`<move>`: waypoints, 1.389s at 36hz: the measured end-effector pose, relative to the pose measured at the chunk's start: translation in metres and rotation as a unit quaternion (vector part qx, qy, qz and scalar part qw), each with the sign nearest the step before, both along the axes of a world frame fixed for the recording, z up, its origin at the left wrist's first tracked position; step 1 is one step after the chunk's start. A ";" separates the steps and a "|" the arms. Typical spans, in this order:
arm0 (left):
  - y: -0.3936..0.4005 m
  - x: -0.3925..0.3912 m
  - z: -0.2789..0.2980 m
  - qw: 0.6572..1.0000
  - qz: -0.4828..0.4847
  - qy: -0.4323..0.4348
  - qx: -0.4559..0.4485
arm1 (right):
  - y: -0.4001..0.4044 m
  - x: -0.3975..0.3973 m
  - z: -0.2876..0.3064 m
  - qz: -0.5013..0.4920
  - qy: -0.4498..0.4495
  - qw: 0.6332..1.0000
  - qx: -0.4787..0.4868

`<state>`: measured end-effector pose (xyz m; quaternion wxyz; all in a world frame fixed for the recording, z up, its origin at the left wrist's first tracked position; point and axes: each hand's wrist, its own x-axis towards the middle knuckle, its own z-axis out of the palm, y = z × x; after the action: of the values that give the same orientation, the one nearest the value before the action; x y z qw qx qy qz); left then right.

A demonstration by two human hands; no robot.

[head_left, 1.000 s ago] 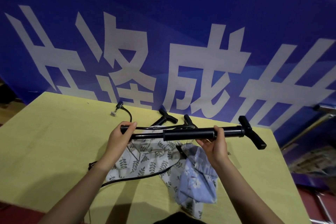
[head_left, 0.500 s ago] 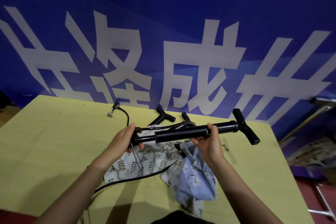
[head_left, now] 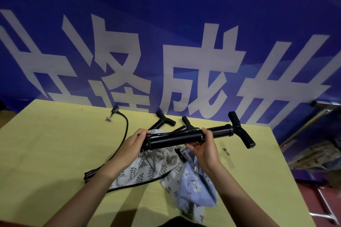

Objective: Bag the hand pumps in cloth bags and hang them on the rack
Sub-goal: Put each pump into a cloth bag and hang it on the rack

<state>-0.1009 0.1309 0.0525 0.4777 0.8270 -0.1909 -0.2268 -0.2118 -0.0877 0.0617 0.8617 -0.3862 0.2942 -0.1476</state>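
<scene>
Both hands grasp one hand pump (head_left: pixel 186 139) above the table (head_left: pixel 55 143): left hand (head_left: pixel 129 145) wrapped round its base end, right hand (head_left: pixel 204 150) round the barrel. I note its long axis runs left-right, T-handle rightward. Cloth bags (head_left: pixel 166 169) lie directly beneath; left end is nearer a bag mouth, I judge.

blue banner (head_left: pixel 184 14) | large white characters, cut off at the bottom | one reads 成 | others unclear
</scene>
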 end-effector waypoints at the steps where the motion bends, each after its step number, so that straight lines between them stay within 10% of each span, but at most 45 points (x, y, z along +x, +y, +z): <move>1: 0.002 0.000 -0.002 1.000 -0.003 0.010 -0.009 | 0.000 0.000 -0.001 0.001 0.002 1.000 -0.003; 8: 0.006 0.002 0.007 0.988 -0.014 0.154 -0.015 | 0.001 -0.004 -0.006 0.031 -0.010 0.999 -0.020; 14: 0.002 0.008 0.011 0.943 -0.183 0.214 0.176 | 0.011 -0.006 -0.006 0.122 -0.006 0.987 -0.102; 19: -0.022 -0.016 0.016 0.932 -0.211 0.292 0.032 | 0.022 -0.001 -0.010 0.164 -0.013 0.972 -0.165; 32: -0.013 -0.043 0.001 0.970 -0.130 0.195 -0.067 | -0.040 0.000 0.019 -0.045 -0.024 0.990 -0.133; 50: -0.005 -0.051 -0.003 0.986 -0.013 0.158 -0.053 | -0.030 -0.005 0.023 0.078 -0.003 0.969 -0.235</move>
<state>-0.1520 0.1254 0.0493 0.5422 0.7516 -0.1358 -0.3501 -0.2170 -0.1182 0.0850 0.7566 -0.5990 0.2177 -0.1464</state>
